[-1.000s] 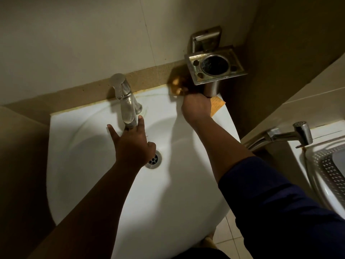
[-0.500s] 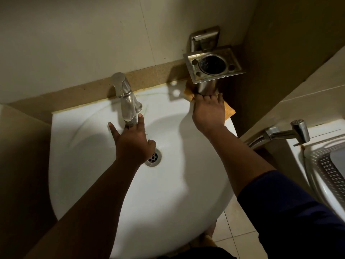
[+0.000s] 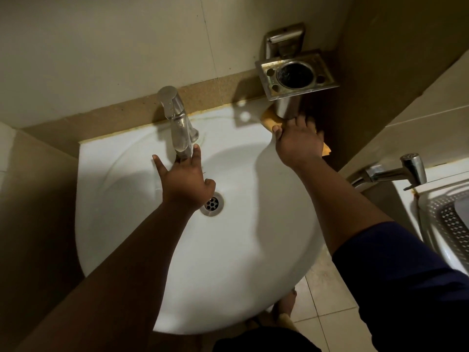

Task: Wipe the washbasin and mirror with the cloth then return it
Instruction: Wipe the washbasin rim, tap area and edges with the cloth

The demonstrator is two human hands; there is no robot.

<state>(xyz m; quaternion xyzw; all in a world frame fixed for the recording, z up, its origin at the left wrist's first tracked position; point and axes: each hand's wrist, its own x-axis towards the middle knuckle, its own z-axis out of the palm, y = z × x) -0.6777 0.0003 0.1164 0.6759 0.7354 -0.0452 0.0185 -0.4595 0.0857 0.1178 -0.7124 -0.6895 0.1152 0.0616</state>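
While your right hand presses the orange cloth flat on the washbasin rim at the back right corner, under the metal tumbler holder, you are in the basin-wiping step. The fingers lie extended and close together on the cloth, pressing rather than pinching; the fingertips are blurred. Your left hand rests at the tap spout, fingers spread, holding nothing. The mirror is not in view, so it likely comes later. Next, sweep the cloth along the rim and down into the bowl toward the drain, keeping clear of the holder above.
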